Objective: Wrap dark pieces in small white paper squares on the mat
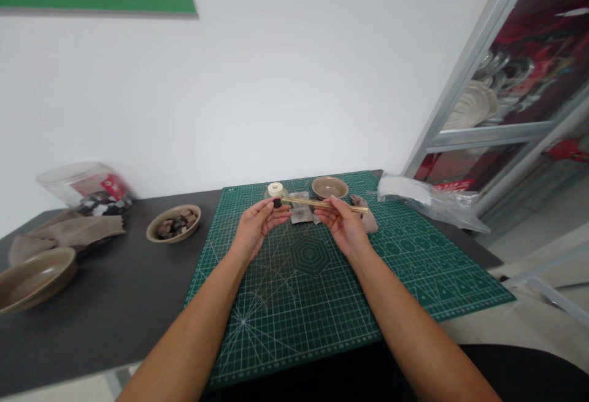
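Observation:
My left hand (258,224) pinches a small black piece (277,203) between thumb and fingers, above the green cutting mat (335,297). In my right hand (343,224) is a slim, light wooden stick (306,202), held almost level; whether it is one stick or more I cannot tell. Its left end reaches the black piece. Behind the hands lie a grey, printed-looking sheet (302,214) and a cream roll (275,189) standing on something glassy. A brown bowl (330,188) stands at the mat's back, with a greyish-brown cloth (369,222) partly behind my right hand.
Left of the mat, a bowl (173,234) holds several dark and brown chunks. Farther left are a brown cloth (73,233), another bowl (37,279) and a clear jar (87,187) on its side. A plastic bag (432,199) lies at the back right, near a glass-fronted cabinet (488,101).

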Motion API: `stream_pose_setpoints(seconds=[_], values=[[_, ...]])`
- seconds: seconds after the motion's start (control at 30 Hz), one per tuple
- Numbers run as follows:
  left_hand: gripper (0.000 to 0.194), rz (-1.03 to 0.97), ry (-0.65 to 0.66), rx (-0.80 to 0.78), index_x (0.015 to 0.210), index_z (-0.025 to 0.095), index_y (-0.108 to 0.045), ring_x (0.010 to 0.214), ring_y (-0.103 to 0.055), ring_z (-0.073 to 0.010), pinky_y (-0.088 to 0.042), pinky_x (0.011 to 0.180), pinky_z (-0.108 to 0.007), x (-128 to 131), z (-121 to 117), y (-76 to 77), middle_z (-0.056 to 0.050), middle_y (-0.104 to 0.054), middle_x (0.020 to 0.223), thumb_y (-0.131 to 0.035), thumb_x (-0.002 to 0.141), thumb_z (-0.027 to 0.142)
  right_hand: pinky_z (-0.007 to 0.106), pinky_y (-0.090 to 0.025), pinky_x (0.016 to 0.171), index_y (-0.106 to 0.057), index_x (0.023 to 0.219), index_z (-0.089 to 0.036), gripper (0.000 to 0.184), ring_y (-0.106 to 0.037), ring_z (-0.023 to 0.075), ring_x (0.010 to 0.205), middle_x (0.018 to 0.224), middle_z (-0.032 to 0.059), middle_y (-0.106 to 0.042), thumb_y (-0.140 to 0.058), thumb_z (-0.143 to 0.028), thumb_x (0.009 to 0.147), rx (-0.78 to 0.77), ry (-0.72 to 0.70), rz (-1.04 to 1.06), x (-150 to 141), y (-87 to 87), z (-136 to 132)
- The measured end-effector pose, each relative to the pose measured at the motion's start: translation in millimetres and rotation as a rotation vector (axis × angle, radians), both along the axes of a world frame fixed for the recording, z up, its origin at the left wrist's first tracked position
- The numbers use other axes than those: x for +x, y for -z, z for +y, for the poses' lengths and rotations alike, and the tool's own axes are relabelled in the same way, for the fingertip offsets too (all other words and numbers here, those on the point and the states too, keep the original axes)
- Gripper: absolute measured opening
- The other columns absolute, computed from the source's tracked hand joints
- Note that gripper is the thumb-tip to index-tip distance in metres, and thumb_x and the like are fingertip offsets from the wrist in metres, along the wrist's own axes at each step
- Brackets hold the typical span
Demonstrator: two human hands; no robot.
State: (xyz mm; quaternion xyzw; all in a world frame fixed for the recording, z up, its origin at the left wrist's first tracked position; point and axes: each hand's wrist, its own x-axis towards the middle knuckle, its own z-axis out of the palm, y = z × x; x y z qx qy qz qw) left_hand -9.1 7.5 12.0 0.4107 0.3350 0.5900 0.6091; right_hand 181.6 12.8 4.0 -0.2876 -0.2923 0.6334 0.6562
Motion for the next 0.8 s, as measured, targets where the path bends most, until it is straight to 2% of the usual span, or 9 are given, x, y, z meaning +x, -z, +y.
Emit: stream_pose_setpoints(seconds=[0.13,0.27,0.43,0.63,0.8], values=[[0.026,-0.015,0.005,-0.006,0.099,0.008,-0.059,0.079,-0.07,-0.0194,-0.057,0.072,-0.027,0.7,-0.9,-1.3,-0.013,-0.072,0.088,-0.065,0.076,0.019,0.016,-0.056,0.051,-0.064,0.071,-0.013,0.011,-0.069,0.0134,0.057,0.065,0.0047,-0.072,-0.065,-0.023,0.077,-0.003,0.001,0.011,0.4,-0.1,0.3],[0.02,-0.021,0.016,-0.004,0.089,0.01,-0.056,0.083,-0.07,-0.0209,-0.057,0.075,-0.029,0.9,-2.0,-2.1,-0.014,-0.072,0.091,-0.066,0.075,0.02,0.016,-0.056,0.05,-0.064,0.071,-0.013,0.011,-0.069,0.0133,0.057,0.065,0.0053,-0.072,-0.062,-0.02,0.079,-0.019,-0.006,0.025,0.9,-0.7,0.4],[0.027,0.028,0.029,0.017,0.089,0.012,-0.055,0.08,-0.07,-0.0208,-0.056,0.075,-0.03,0.5,-2.1,-1.8,-0.012,-0.072,0.089,-0.07,0.07,0.023,0.015,-0.056,0.05,-0.065,0.071,-0.014,0.011,-0.068,0.0125,0.057,0.065,0.0042,-0.072,-0.061,-0.019,0.08,-0.049,-0.013,0.048,1.5,-0.6,1.2],[0.032,0.166,-0.013,0.094,0.091,0.015,-0.056,0.073,-0.07,-0.0206,-0.056,0.073,-0.034,2.3,-1.1,2.9,-0.008,-0.073,0.084,-0.072,0.068,0.031,0.016,-0.056,0.05,-0.066,0.071,-0.012,0.009,-0.069,0.0139,0.057,0.065,0.0056,-0.072,-0.062,-0.018,0.077,-0.058,-0.047,0.041,0.4,-0.6,0.4],[0.033,0.203,-0.079,0.138,0.089,0.015,-0.057,0.074,-0.07,-0.0218,-0.057,0.073,-0.036,3.0,-0.9,5.1,-0.006,-0.072,0.081,-0.073,0.066,0.033,0.017,-0.057,0.051,-0.066,0.072,-0.013,0.01,-0.069,0.0149,0.057,0.066,0.0054,-0.072,-0.066,-0.022,0.075,-0.001,-0.04,-0.006,0.0,-0.1,-0.5]])
